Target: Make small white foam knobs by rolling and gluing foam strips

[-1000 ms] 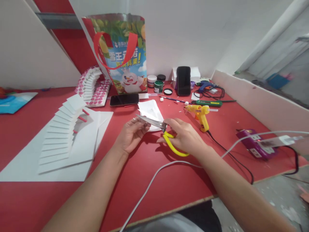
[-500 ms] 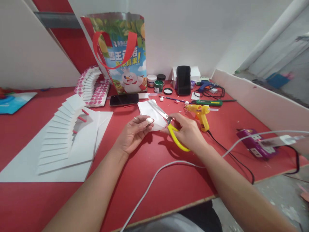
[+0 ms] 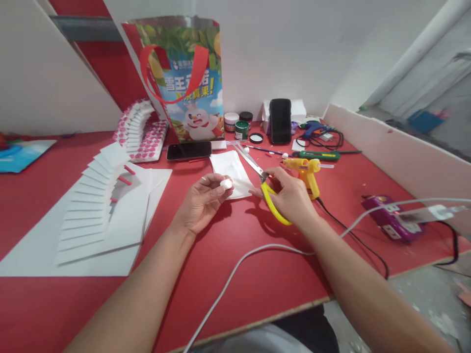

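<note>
Between the thumb and fingers of my left hand (image 3: 206, 200) is a small rounded white piece (image 3: 226, 184); its material is unclear. My right hand (image 3: 289, 196) grips a pair of scissors (image 3: 271, 203) by the yellow handles, and the blades point away and slightly left, apart from the white piece. Below and behind the hands lies a folded white paper sheet (image 3: 230, 164). To the right of my right hand rests a yellow glue gun (image 3: 309, 174). On the left, a curved staircase of white foam board (image 3: 86, 206) with short red sticks lies on white sheets (image 3: 33, 245).
A printed bag (image 3: 195, 88) stands at the back beside paint jars (image 3: 241, 130). A phone (image 3: 189, 151) lies flat; a black phone (image 3: 280, 121) is propped upright. A white cable (image 3: 239, 267) crosses the front toward a purple power strip (image 3: 392, 218). A green-handled tool (image 3: 318, 156) lies behind.
My right hand has moved slightly right with the scissors, whose blades now lie further from the white piece. My left hand has turned the piece a little and shifted slightly left.
</note>
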